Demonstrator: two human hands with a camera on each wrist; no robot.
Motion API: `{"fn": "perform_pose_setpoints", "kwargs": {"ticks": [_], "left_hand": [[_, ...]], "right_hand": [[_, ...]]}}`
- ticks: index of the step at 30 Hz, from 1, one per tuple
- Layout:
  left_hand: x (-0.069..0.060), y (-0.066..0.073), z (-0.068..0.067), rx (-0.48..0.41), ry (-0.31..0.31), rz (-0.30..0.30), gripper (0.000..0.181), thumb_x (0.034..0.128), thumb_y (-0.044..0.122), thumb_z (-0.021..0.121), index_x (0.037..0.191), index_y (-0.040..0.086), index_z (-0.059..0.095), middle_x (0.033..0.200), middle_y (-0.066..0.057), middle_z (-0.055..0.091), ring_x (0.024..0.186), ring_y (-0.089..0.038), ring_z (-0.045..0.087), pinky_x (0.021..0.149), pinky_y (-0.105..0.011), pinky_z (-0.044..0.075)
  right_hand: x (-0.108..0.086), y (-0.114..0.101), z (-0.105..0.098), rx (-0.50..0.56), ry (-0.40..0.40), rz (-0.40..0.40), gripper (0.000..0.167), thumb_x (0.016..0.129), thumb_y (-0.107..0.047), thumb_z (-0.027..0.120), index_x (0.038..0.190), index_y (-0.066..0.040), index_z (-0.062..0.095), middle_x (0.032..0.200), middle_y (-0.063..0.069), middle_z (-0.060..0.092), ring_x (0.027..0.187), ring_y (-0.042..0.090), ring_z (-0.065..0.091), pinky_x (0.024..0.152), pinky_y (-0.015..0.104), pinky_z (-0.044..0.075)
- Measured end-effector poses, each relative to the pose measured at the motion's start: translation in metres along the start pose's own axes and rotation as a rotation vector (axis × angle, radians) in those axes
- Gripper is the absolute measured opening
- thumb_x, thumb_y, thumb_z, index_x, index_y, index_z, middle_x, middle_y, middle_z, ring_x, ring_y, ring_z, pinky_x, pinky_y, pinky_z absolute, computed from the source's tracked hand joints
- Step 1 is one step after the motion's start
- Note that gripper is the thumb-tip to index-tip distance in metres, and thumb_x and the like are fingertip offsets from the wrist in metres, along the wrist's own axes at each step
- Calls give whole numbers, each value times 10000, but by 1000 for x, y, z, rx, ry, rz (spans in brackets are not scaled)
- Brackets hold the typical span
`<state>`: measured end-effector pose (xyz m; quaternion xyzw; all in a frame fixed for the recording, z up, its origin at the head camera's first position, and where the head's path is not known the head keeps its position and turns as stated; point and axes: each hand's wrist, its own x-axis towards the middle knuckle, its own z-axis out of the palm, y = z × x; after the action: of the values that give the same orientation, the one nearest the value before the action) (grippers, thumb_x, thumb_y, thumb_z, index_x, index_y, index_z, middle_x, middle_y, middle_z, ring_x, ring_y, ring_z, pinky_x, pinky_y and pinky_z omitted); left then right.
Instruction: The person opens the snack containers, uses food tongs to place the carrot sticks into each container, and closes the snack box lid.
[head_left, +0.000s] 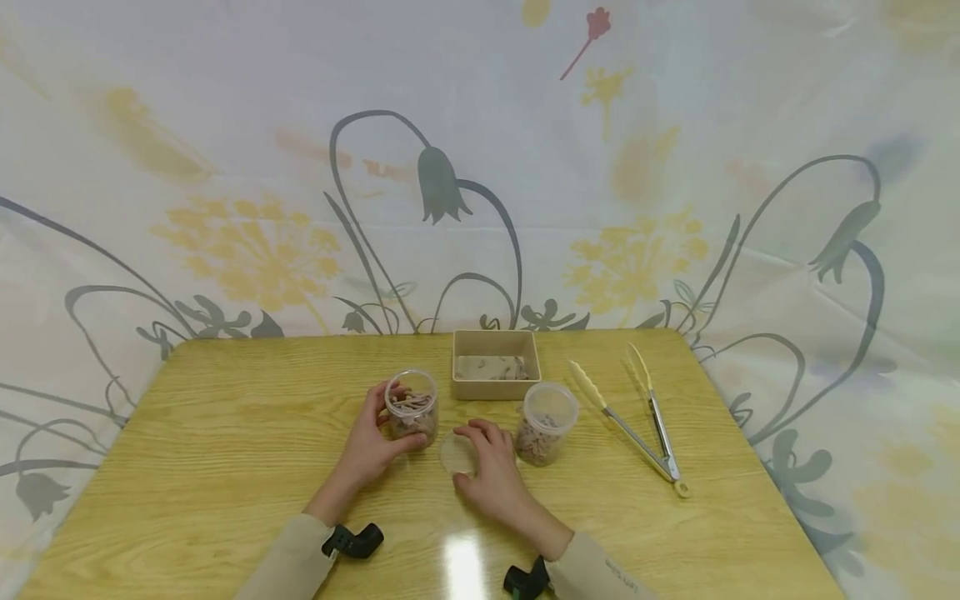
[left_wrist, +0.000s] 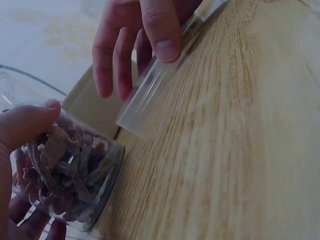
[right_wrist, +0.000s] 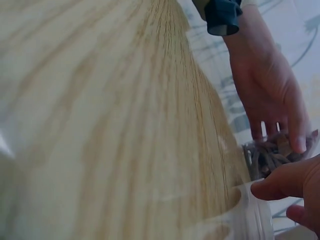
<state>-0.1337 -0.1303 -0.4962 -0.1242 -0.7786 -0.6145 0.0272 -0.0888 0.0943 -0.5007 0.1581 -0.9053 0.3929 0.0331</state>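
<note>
My left hand point(head_left: 370, 446) grips a clear plastic jar point(head_left: 422, 422) with no lid on it, its fingers and thumb around the side. Brown dried strips point(left_wrist: 65, 165), perhaps jerky, fill part of that jar. Just to its right, my right hand point(head_left: 495, 475) holds a clear round lid point(head_left: 452, 455) by its rim, thumb on one side and fingers on the other. The lid lies low, at the tabletop; whether it touches the wood is hard to tell. Beside the right hand stands a second clear jar point(head_left: 538, 450) with small brown pieces and a pale, whitish top.
Behind the jars sits a beige rectangular box point(head_left: 495, 389) with a few brown scraps inside. Spread-apart tongs point(head_left: 637, 437) with cream tips lie on the right of the wooden table point(head_left: 247, 417). A flower-printed curtain point(head_left: 465, 250) hangs along the back edge.
</note>
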Motion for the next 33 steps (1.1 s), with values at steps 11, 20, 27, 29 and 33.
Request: {"fn": "perform_pose_setpoints", "kwargs": {"ticks": [11, 20, 27, 29, 33], "left_hand": [[-5, 4, 0, 25, 3, 55, 884, 704, 7, 892, 1433, 17, 393, 1359, -208, 542, 1255, -361, 489, 1049, -583, 364], [-9, 16, -4, 79, -16, 96, 855, 722, 84, 898, 1424, 36, 412, 1337, -133, 577, 1242, -313, 515, 1040, -565, 383], [-14, 25, -6, 151, -42, 164, 816, 711, 141, 914, 1387, 85, 462, 1311, -80, 594, 1208, -281, 542, 1007, -533, 431], [-16, 27, -7, 168, -49, 168, 814, 706, 165, 919, 1385, 122, 473, 1306, -65, 587, 1199, -285, 540, 996, -544, 434], [-20, 31, -9, 214, -63, 202, 824, 699, 177, 919, 1391, 151, 474, 1299, -68, 571, 1173, -308, 543, 958, -569, 446]], "right_hand": [[5, 4, -7, 68, -18, 27, 661, 726, -119, 778, 1352, -103, 568, 1275, 127, 446, 1176, 329, 396, 926, 523, 423], [6, -6, -32, 263, -48, -36, 698, 794, -161, 802, 1419, -69, 507, 1257, 188, 461, 1093, 330, 470, 864, 419, 439], [6, -14, -49, 544, -40, -175, 712, 820, -86, 785, 1447, -19, 454, 1202, 271, 449, 1068, 407, 461, 816, 377, 469], [7, -17, -54, 572, -38, -211, 731, 810, -79, 779, 1455, 0, 443, 1170, 273, 431, 1050, 408, 436, 802, 381, 471], [8, -20, -60, 581, -32, -242, 752, 801, -98, 771, 1460, 26, 431, 1120, 189, 407, 1026, 380, 407, 810, 404, 481]]}}
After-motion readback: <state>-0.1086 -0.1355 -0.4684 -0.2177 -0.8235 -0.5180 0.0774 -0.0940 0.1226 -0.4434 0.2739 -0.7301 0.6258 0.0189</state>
